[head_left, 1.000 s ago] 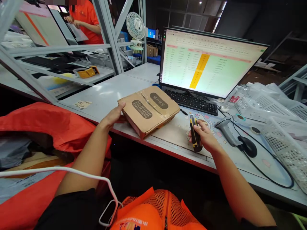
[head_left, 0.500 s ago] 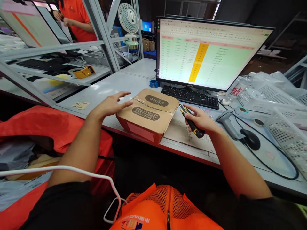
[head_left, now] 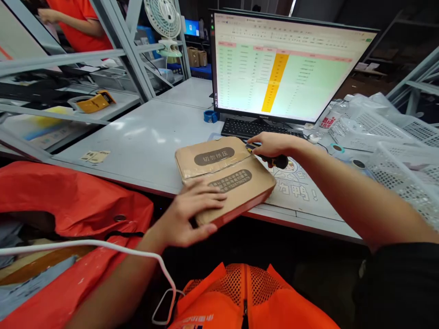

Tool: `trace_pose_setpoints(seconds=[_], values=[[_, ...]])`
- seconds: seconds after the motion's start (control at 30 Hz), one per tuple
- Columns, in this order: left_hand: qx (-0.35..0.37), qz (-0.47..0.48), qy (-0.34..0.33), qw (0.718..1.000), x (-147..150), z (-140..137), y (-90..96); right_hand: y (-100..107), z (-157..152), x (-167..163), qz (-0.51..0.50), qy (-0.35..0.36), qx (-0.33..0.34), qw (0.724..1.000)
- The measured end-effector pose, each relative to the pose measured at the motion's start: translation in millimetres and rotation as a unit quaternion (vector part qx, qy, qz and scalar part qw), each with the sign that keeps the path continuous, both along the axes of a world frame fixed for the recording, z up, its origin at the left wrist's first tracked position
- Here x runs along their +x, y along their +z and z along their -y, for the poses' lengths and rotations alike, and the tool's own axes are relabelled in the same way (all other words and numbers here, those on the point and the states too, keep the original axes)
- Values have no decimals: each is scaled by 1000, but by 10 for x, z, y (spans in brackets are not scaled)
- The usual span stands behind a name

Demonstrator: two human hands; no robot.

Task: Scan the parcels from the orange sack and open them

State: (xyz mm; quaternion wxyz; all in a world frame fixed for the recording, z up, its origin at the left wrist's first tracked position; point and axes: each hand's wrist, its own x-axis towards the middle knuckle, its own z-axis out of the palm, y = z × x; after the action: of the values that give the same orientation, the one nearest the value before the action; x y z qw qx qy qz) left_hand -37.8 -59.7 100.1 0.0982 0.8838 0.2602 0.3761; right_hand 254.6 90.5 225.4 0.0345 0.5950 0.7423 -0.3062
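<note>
A brown cardboard box [head_left: 233,196] with dark printed labels and a clear-taped seam lies turned at an angle by the table's front edge. My left hand [head_left: 190,208] rests on its near left part, fingers stretched over the top and thumb spread along the near side. In my right hand [head_left: 267,145] is a yellow and black utility knife [head_left: 281,161]. Its front end is at the right end of the taped seam. My fingers partly cover the knife, and I cannot make out its blade.
Behind the box stand a black keyboard [head_left: 240,128] and a monitor [head_left: 288,68]. White plastic baskets [head_left: 408,178] are on the right. A blue tape roll [head_left: 210,116] sits left of the monitor. A white cable [head_left: 113,244] crosses near my left forearm. Another person in orange [head_left: 82,27] stands beyond the frame.
The box has turned, its near side now facing more to the right. My left hand has come down onto it. My right hand has brought the knife to the seam's end.
</note>
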Motion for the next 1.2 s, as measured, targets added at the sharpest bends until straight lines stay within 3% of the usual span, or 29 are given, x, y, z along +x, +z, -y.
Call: trace_pose_setpoints(seconds=[0.07,0.13,0.23,0.57,0.83,0.9,1.03,1.07,1.13,1.2], values=[[50,-28,18,998,152,147,-42,81,-53,-44,34,16,6,999],[97,-1,60,994,241,189,-110,136,-57,-43,55,31,6,998],[135,59,68,987,287,142,-213,151,-19,1,89,46,15,995],[160,148,112,970,411,115,-260,136,-101,53,149,103,19,983],[167,150,132,965,471,128,-304,302,328,301,141,68,-60,986],[158,145,133,967,457,151,-263,283,477,471,112,44,-50,991],[72,111,68,989,146,-13,5,16,923,826,-48,-83,67,993],[51,101,68,991,9,-134,83,-109,1073,867,-115,-125,86,982],[33,77,158,984,-286,-458,189,-411,1398,837,-261,-202,82,940],[-58,36,219,973,-539,-815,194,-734,1713,656,-385,-255,46,886]])
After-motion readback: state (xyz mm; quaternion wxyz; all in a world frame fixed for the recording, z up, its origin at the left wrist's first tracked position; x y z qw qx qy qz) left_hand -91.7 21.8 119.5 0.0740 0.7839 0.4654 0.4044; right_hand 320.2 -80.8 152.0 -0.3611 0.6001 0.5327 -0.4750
